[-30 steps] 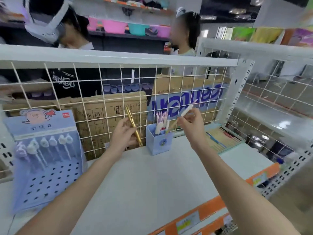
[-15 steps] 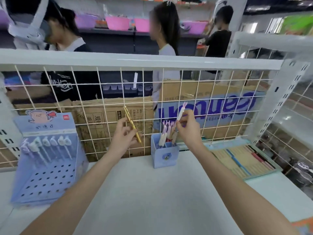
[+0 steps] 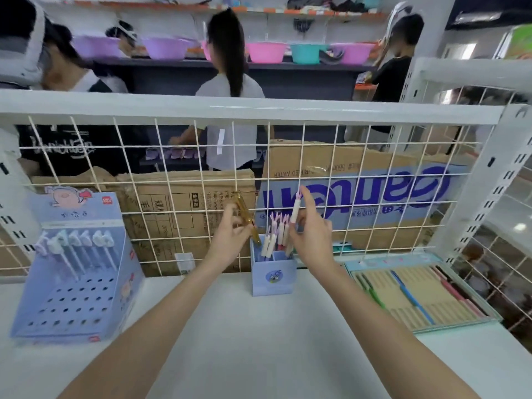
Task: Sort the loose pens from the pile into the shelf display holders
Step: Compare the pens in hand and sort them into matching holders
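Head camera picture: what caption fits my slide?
Left hand holds gold pen; right hand lowers white pen into blue holder.

A single head-worn wide-angle camera looks forward and slightly down from close above the white shelf [image 3: 259,355], facing the wire grid back panel [image 3: 172,180] and the aisle beyond, both forearms reaching into frame.

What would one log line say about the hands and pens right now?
left hand: grips gold pen | right hand: pinches white pen above blue pen cup | step: placing
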A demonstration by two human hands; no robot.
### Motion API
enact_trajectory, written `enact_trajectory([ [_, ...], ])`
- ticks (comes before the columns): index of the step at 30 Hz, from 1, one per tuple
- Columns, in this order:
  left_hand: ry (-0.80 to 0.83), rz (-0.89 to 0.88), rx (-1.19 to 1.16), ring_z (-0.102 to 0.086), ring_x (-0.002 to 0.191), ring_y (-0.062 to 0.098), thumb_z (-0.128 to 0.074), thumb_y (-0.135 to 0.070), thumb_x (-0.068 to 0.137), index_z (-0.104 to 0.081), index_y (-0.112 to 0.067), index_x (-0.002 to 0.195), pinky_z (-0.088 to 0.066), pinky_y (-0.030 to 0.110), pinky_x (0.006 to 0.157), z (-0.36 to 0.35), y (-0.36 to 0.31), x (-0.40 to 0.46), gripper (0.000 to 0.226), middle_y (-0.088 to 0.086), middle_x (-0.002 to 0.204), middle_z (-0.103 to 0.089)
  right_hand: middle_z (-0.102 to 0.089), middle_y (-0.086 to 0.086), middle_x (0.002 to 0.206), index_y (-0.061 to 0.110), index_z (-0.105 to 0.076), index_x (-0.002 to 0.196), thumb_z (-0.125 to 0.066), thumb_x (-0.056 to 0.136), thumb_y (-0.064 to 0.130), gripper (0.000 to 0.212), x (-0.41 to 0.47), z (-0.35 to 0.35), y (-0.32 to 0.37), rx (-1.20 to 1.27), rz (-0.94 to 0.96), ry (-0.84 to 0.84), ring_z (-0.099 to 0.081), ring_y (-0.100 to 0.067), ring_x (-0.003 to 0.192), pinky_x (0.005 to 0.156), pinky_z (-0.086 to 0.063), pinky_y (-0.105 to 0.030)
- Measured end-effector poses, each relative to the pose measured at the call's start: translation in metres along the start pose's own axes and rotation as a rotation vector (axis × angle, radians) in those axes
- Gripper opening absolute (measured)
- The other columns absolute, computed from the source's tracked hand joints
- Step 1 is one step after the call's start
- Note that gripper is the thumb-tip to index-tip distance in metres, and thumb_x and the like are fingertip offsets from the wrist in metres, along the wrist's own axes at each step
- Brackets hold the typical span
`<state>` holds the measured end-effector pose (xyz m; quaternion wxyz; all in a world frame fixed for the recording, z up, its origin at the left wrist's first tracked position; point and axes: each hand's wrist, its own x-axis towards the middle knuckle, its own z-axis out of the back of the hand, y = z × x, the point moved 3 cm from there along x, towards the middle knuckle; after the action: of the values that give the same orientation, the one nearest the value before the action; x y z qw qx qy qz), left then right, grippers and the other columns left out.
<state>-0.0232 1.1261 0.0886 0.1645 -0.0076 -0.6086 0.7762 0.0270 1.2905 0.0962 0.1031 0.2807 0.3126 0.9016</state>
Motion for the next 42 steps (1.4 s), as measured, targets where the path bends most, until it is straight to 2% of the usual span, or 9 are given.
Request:
enact_trajectory([
  [5, 0.064, -0.023, 0.184, -0.063, 0.097, 0.02, -0.059, -0.012, 0.091, -0.041, -0.019, 0.105, -0.048, 0.021, 0.078, -0.006, 0.011, 0.003, 0.024, 0.001, 0.093, -0.063, -0.063, 0.004, 0.083, 0.031, -0.023, 0.143, -0.063, 0.087, 0.01, 0.072, 0.001, 0.005, 0.002, 0.022, 0.048, 0.001, -0.056, -0.016, 0.079, 0.096, -0.033, -0.03],
  [8, 0.109, -0.083, 0.35, -0.063, 0.091, 0.016, -0.06, -0.017, 0.09, -0.042, -0.023, 0.1, -0.05, 0.031, 0.088, -0.006, 0.011, 0.005, 0.021, 0.0, 0.09, -0.066, -0.064, 0.005, 0.086, 0.031, -0.026, 0.141, -0.063, 0.088, 0.013, 0.067, 0.002, 0.007, 0.003, 0.054, 0.06, 0.007, -0.055, -0.017, 0.083, 0.09, -0.032, -0.027],
  [14, 0.115, -0.151, 0.485, -0.057, 0.091, 0.008, -0.065, -0.015, 0.086, -0.054, -0.012, 0.109, -0.045, 0.025, 0.088, -0.007, 0.012, 0.006, 0.026, -0.004, 0.095, -0.062, -0.062, 0.004, 0.092, 0.025, -0.034, 0.138, -0.066, 0.085, 0.012, 0.064, 0.002, 0.002, 0.004, 0.009, 0.072, 0.044, -0.056, -0.018, 0.089, 0.096, -0.033, -0.031],
  [22, 0.042, -0.241, 0.47, -0.059, 0.081, 0.005, -0.07, -0.007, 0.081, -0.047, -0.013, 0.122, -0.047, 0.014, 0.075, -0.007, 0.015, 0.005, 0.047, -0.005, 0.087, -0.061, -0.048, -0.003, 0.132, 0.024, -0.035, 0.138, -0.064, 0.086, 0.017, 0.06, -0.005, -0.006, 0.0, -0.139, 0.058, 0.056, -0.042, -0.022, 0.121, 0.104, -0.028, -0.034],
  [29, -0.003, -0.273, 0.514, -0.062, 0.081, 0.011, -0.063, -0.005, 0.085, -0.048, -0.015, 0.125, -0.053, 0.031, 0.079, 0.001, 0.021, 0.005, 0.044, -0.004, 0.089, -0.063, -0.05, -0.009, 0.121, 0.015, -0.055, 0.116, -0.065, 0.084, 0.016, 0.033, -0.01, -0.017, -0.004, -0.284, 0.099, 0.001, -0.042, -0.027, 0.115, 0.1, -0.028, -0.038],
  [33, -0.034, -0.296, 0.529, -0.061, 0.089, 0.009, -0.059, -0.008, 0.088, -0.049, -0.016, 0.125, -0.052, 0.03, 0.082, 0.006, 0.025, -0.001, 0.038, -0.004, 0.097, -0.064, -0.056, -0.013, 0.113, 0.012, -0.06, 0.111, -0.065, 0.082, 0.012, 0.029, -0.014, -0.017, -0.003, -0.323, 0.119, -0.07, -0.049, -0.033, 0.11, 0.096, -0.034, -0.045],
  [35, -0.059, -0.306, 0.537, -0.06, 0.095, 0.009, -0.057, -0.01, 0.09, -0.051, -0.017, 0.124, -0.051, 0.031, 0.086, 0.011, 0.028, -0.005, 0.036, -0.004, 0.105, -0.064, -0.055, -0.013, 0.118, 0.013, -0.058, 0.12, -0.063, 0.084, 0.013, 0.036, -0.015, -0.016, -0.003, -0.315, 0.113, -0.07, -0.048, -0.033, 0.113, 0.098, -0.033, -0.045],
  [38, -0.092, -0.325, 0.573, -0.058, 0.104, 0.014, -0.055, -0.01, 0.091, -0.054, -0.014, 0.123, -0.048, 0.038, 0.092, 0.017, 0.031, -0.014, 0.033, 0.0, 0.118, -0.061, -0.046, -0.008, 0.136, 0.015, -0.037, 0.141, -0.058, 0.089, 0.016, 0.057, -0.021, -0.011, -0.005, -0.248, 0.056, -0.007, -0.039, -0.026, 0.127, 0.105, -0.025, -0.039],
  [42, -0.12, -0.314, 0.653, -0.055, 0.111, 0.022, -0.051, -0.012, 0.094, -0.053, -0.012, 0.127, -0.044, 0.038, 0.095, 0.024, 0.035, -0.037, 0.033, 0.003, 0.128, -0.056, -0.042, -0.005, 0.143, 0.014, -0.032, 0.144, -0.058, 0.089, 0.013, 0.06, -0.037, 0.0, 0.002, -0.13, 0.061, -0.003, -0.035, -0.021, 0.133, 0.108, -0.023, -0.037],
])
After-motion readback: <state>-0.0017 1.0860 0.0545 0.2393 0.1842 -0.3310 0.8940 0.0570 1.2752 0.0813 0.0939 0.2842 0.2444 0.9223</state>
